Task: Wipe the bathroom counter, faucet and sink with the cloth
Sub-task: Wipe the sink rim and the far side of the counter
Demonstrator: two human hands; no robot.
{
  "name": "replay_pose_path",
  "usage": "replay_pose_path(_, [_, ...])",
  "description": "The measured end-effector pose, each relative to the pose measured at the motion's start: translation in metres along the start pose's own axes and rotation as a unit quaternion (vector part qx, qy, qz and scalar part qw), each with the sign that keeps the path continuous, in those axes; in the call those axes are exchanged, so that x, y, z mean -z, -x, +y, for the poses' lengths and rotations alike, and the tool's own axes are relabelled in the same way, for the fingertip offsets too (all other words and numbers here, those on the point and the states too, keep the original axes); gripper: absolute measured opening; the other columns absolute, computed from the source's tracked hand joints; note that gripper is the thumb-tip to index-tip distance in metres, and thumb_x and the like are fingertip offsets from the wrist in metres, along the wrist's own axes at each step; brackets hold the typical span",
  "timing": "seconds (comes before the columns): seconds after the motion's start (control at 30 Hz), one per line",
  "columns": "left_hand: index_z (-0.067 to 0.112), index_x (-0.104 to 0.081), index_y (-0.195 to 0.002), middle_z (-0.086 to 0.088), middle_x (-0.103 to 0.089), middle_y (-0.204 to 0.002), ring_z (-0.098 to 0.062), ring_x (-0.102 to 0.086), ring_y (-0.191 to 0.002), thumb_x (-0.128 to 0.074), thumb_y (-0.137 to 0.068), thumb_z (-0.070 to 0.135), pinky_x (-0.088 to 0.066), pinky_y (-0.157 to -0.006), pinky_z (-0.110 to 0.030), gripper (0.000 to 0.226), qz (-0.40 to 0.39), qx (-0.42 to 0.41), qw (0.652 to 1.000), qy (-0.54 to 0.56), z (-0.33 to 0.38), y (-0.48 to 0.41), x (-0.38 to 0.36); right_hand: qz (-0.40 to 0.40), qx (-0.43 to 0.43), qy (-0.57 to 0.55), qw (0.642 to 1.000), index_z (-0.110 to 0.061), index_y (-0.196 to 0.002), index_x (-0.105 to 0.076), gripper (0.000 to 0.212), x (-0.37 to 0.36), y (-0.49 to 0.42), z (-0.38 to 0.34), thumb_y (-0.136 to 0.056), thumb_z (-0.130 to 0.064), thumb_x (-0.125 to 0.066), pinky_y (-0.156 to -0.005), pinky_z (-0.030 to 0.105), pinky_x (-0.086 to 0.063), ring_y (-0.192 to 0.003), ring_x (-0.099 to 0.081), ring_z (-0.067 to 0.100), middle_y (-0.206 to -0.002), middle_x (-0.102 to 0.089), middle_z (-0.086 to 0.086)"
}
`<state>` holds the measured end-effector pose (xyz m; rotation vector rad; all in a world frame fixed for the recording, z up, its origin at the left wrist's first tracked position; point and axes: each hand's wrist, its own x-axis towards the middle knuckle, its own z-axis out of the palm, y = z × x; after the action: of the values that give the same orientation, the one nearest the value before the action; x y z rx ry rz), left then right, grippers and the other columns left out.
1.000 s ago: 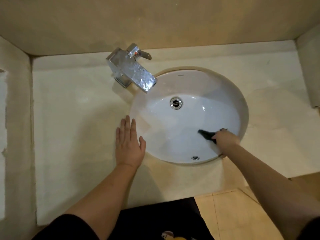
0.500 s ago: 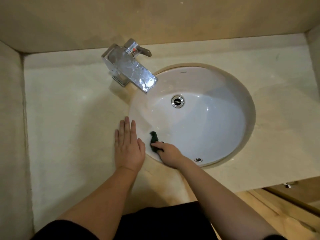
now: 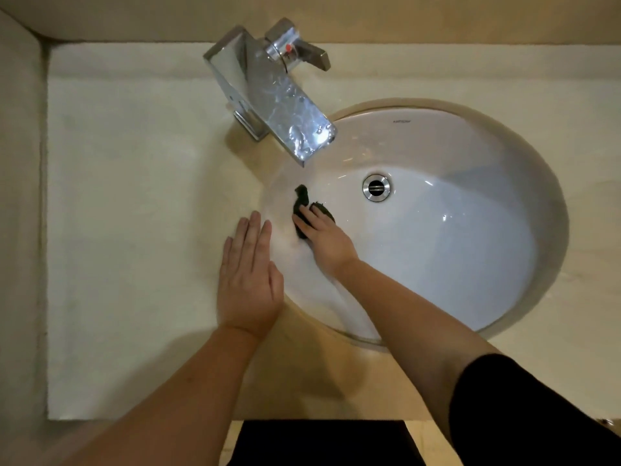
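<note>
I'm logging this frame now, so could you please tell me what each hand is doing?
Left hand: open, flat on the counter beside the sink.
Right hand: holding the dark cloth against the sink's inner wall.

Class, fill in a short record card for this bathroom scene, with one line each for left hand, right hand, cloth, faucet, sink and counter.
left hand: flat on the counter, fingers straight, beside the sink's left rim
right hand: inside the sink, holding the cloth against the basin's left wall
cloth: dark, bunched, just below the spout
faucet: chrome, square spout reaching over the basin
sink: white oval basin with a chrome drain
counter: pale stone surface around the sink
</note>
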<state>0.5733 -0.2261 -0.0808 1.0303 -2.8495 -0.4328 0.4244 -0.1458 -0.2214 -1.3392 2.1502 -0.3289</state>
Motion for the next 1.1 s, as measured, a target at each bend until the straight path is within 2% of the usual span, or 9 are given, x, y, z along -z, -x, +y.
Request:
replay_pose_path(0.17, [0.002,-0.041,-0.142,-0.015,-0.035,-0.151,-0.027,-0.027,-0.143,-0.033,-0.087,0.009,-0.023,-0.116,-0.045,0.056,0.007,-0.012,1.0,-0.01,-0.002,0.001,0.0,0.061,-0.018,0.017,0.998,-0.013,-0.146,-0.037,0.057,0.02,-0.029,0.04,-0.091,0.001,-0.05,-0.116,0.037,-0.02,-0.143,-0.021,0.034,-0.155,-0.027,0.008])
replay_pose_path(0.23, [0.002,-0.04,-0.142,-0.015,-0.034,-0.151,-0.027,-0.026,-0.143,-0.033,-0.087,0.01,-0.022,-0.117,-0.045,0.057,0.0,-0.011,1.0,-0.011,-0.002,0.0,0.001,0.11,-0.095,-0.037,0.989,-0.015,-0.144,-0.04,0.057,0.027,-0.028,0.055,-0.091,0.003,-0.048,-0.111,0.035,-0.026,-0.143,-0.023,0.03,-0.155,-0.028,0.004])
replay_pose_path(0.3, [0.002,-0.039,-0.143,-0.014,-0.033,-0.152,-0.026,-0.024,-0.143,-0.033,-0.086,0.011,-0.021,-0.117,-0.043,0.057,-0.008,-0.007,1.0,-0.011,-0.001,0.0,0.001,0.149,-0.217,-0.116,0.958,-0.025,-0.148,-0.033,0.064,0.03,-0.02,0.064,-0.092,0.004,-0.042,-0.104,0.027,-0.03,-0.144,-0.021,0.017,-0.159,-0.017,-0.007])
replay_pose_path(0.37, [0.003,-0.039,-0.143,-0.013,-0.032,-0.152,-0.026,-0.024,-0.144,-0.033,-0.086,0.012,-0.02,-0.117,-0.042,0.058,-0.011,-0.006,1.0,-0.013,-0.001,-0.001,0.002,0.157,-0.249,-0.137,0.946,-0.027,-0.149,-0.031,0.064,0.033,-0.017,0.063,-0.093,0.004,-0.038,-0.103,0.022,-0.027,-0.145,-0.015,0.012,-0.159,-0.013,-0.01])
replay_pose_path(0.47, [0.002,-0.04,-0.143,-0.014,-0.032,-0.153,-0.026,-0.024,-0.144,-0.034,-0.086,0.013,-0.02,-0.117,-0.043,0.058,-0.013,-0.007,1.0,-0.014,0.0,-0.001,0.003,0.129,-0.214,-0.156,0.956,-0.02,-0.146,-0.037,0.062,0.035,-0.023,0.058,-0.091,0.009,-0.037,-0.107,0.02,-0.019,-0.147,-0.01,0.017,-0.158,-0.019,-0.002])
replay_pose_path(0.57, [0.003,-0.041,-0.142,-0.014,-0.032,-0.152,-0.027,-0.025,-0.143,-0.035,-0.085,0.013,-0.021,-0.117,-0.044,0.058,-0.013,-0.011,1.0,-0.021,0.0,-0.001,0.003,0.091,-0.127,-0.177,0.972,-0.016,-0.14,-0.047,0.058,0.024,-0.019,0.04,-0.087,0.008,-0.043,-0.114,0.03,-0.023,-0.145,-0.02,0.023,-0.153,-0.032,0.006])
replay_pose_path(0.8, [0.002,-0.044,-0.14,-0.016,-0.032,-0.152,-0.029,-0.026,-0.143,-0.035,-0.084,0.013,-0.021,-0.116,-0.045,0.058,-0.017,-0.019,0.999,-0.04,0.0,-0.002,0.004,-0.048,0.046,-0.154,0.986,-0.014,-0.136,-0.052,0.049,0.011,0.037,0.014,-0.091,0.005,-0.048,-0.115,0.028,-0.021,-0.14,-0.032,0.025,-0.148,-0.041,0.008])
replay_pose_path(0.9, [0.002,-0.044,-0.14,-0.017,-0.032,-0.152,-0.03,-0.026,-0.142,-0.035,-0.084,0.014,-0.02,-0.116,-0.045,0.058,-0.023,-0.019,0.999,-0.043,0.001,-0.002,0.005,-0.11,0.066,-0.115,0.985,-0.015,-0.132,-0.058,0.048,0.025,0.069,0.041,-0.09,0.006,-0.051,-0.113,0.024,-0.021,-0.139,-0.035,0.022,-0.145,-0.045,0.005])
replay_pose_path(1.1, [0.004,-0.045,-0.14,-0.016,-0.03,-0.153,-0.03,-0.024,-0.143,-0.038,-0.082,0.016,-0.015,-0.116,-0.044,0.059,-0.034,-0.017,0.999,-0.037,0.002,-0.003,0.007,-0.115,0.015,-0.047,0.992,-0.019,-0.111,-0.073,0.049,0.062,0.105,0.105,-0.076,0.014,-0.059,-0.103,0.039,-0.044,-0.128,-0.05,0.025,-0.132,-0.059,0.003])
